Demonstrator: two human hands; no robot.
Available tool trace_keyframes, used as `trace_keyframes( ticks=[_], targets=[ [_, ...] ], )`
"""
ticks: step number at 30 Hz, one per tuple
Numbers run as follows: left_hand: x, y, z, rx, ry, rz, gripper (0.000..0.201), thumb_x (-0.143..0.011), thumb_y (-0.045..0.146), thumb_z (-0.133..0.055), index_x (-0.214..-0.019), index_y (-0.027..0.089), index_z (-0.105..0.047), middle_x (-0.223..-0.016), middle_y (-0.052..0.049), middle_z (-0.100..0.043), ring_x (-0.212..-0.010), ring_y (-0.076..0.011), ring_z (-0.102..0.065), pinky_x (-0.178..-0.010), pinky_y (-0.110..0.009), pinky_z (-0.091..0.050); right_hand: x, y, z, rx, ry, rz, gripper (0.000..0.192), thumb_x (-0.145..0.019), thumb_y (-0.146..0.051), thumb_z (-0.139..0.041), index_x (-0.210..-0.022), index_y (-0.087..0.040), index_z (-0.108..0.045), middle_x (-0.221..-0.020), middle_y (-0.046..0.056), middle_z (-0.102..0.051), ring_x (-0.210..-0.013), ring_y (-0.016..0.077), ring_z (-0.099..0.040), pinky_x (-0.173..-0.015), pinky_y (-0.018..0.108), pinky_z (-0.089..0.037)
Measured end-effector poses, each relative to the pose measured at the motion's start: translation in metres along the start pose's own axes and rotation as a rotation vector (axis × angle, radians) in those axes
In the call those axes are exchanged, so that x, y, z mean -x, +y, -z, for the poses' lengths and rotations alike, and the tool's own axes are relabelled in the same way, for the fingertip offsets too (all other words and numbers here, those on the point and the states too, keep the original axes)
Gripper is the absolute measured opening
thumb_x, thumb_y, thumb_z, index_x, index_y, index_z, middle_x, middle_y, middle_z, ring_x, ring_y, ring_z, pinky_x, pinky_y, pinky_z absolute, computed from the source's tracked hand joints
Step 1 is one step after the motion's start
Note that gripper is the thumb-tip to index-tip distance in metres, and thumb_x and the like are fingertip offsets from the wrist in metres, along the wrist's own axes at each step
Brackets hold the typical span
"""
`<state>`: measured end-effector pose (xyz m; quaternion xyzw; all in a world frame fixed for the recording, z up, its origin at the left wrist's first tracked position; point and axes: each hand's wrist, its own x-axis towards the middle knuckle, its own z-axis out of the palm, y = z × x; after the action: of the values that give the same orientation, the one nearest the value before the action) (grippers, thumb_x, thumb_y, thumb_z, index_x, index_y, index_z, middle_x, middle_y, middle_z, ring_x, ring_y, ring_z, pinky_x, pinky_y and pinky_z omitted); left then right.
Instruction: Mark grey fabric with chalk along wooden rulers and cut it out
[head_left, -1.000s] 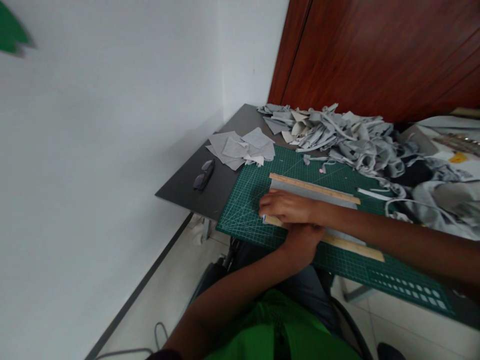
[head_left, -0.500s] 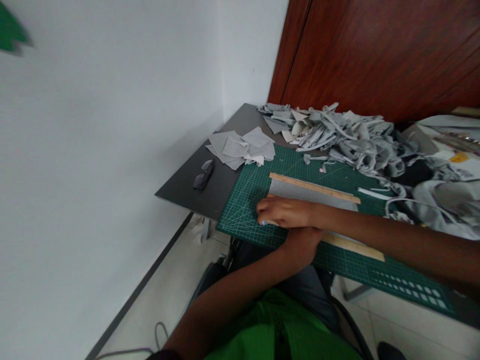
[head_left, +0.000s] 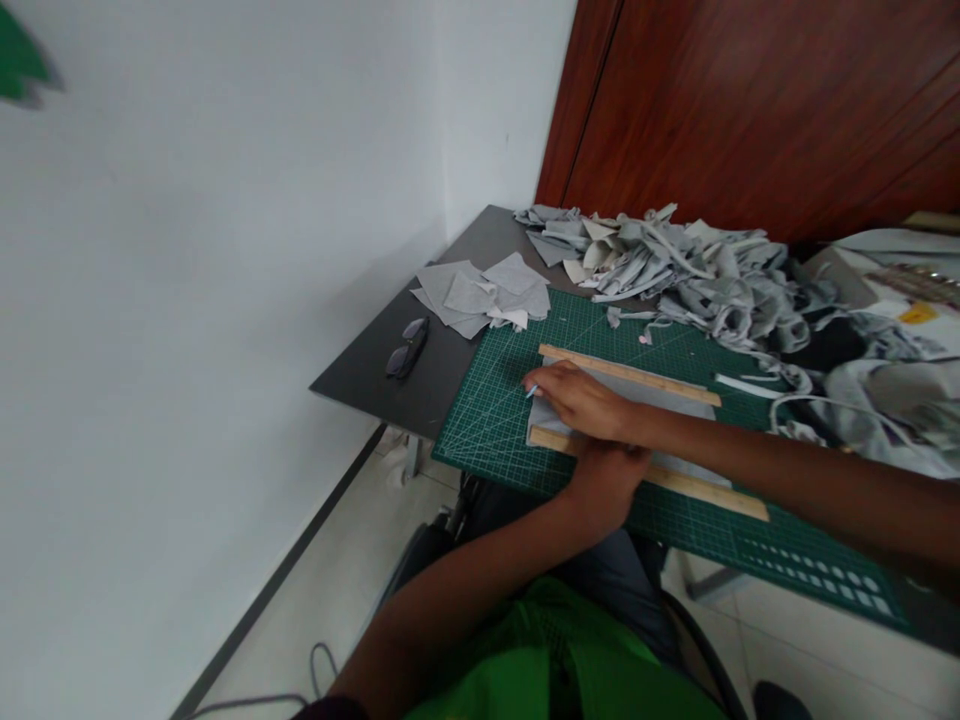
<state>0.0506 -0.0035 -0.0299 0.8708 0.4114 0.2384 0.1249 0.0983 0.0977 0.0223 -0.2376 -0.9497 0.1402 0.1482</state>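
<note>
Since 0.5 s ago, the right hand has slid away from the near ruler and up the grey fabric strip toward the far ruler, a small pale-blue marker tip now showing at its fingertips.

Largest in view is the green cutting mat, and everything else is placed from it. Beyond the mat's far edge lies a heap of grey offcuts; off its far-left corner sits a small stack of cut grey squares; left of it, on the dark table, rest folded glasses.

On the mat, 2 wooden rulers run parallel with the fabric strip flat between them. The right hand is curled around the marker, its tip at the strip's left end, just short of the far ruler. The left hand lies at the mat's near edge, palm down across the near ruler; its fingers are hidden under the right wrist, so whether they grip or merely press cannot be told.

Judged from this, a clean stroke depends on steady downward weight from the left hand so neither ruler nor cloth creeps, and on keeping the tip at a constant angle, square to the mat's grid lines, with the cloth smoothed flat ahead of it.
</note>
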Motion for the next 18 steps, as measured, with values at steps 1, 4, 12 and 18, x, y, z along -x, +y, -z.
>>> trace_keyframes(
  ticks=[1,4,12,18],
  targets=[
    [0.000,0.001,0.001,-0.020,-0.023,0.006,0.040,-0.104,0.015,-0.041,-0.138,0.010,-0.061,-0.134,-0.018,-0.070,-0.119,-0.0283,-0.070,-0.107,-0.045,-0.055,0.002,0.003,-0.001,0.012,0.002,-0.017,0.028,-0.099,-0.007,-0.043,-0.114,-0.019,-0.063,-0.114,0.013,-0.073,-0.107,0.0266,-0.066,-0.102,0.049,-0.048],
    [0.002,0.004,0.008,-0.079,-0.066,0.007,0.041,-0.104,0.016,-0.041,-0.141,0.010,-0.059,-0.134,-0.017,-0.069,-0.120,-0.0294,-0.069,-0.108,-0.046,-0.054,0.007,0.013,-0.007,0.014,0.009,-0.048,0.025,-0.099,-0.010,-0.042,-0.116,-0.019,-0.059,-0.135,0.018,-0.067,-0.131,0.0299,-0.060,-0.112,0.056,-0.044],
    [0.009,0.005,0.010,-0.144,-0.017,-0.040,0.023,-0.097,0.017,-0.053,-0.113,0.012,-0.069,-0.132,-0.021,-0.067,-0.134,-0.0335,-0.059,-0.121,-0.054,-0.039,0.007,0.049,-0.027,0.074,0.116,-0.243,0.026,-0.102,-0.014,-0.035,-0.120,-0.018,-0.054,-0.157,0.023,-0.050,-0.155,0.0301,-0.036,-0.125,0.067,-0.019],
    [0.011,0.002,0.000,-0.144,-0.011,-0.046,0.028,-0.092,0.017,-0.059,-0.118,0.009,-0.065,-0.141,-0.023,-0.062,-0.141,-0.0366,-0.053,-0.124,-0.057,-0.034,0.001,0.076,-0.034,0.126,0.251,-0.303,0.024,-0.099,-0.017,-0.043,-0.112,-0.022,-0.062,-0.139,0.017,-0.066,-0.138,0.0321,-0.055,-0.114,0.061,-0.036]
  ],
)
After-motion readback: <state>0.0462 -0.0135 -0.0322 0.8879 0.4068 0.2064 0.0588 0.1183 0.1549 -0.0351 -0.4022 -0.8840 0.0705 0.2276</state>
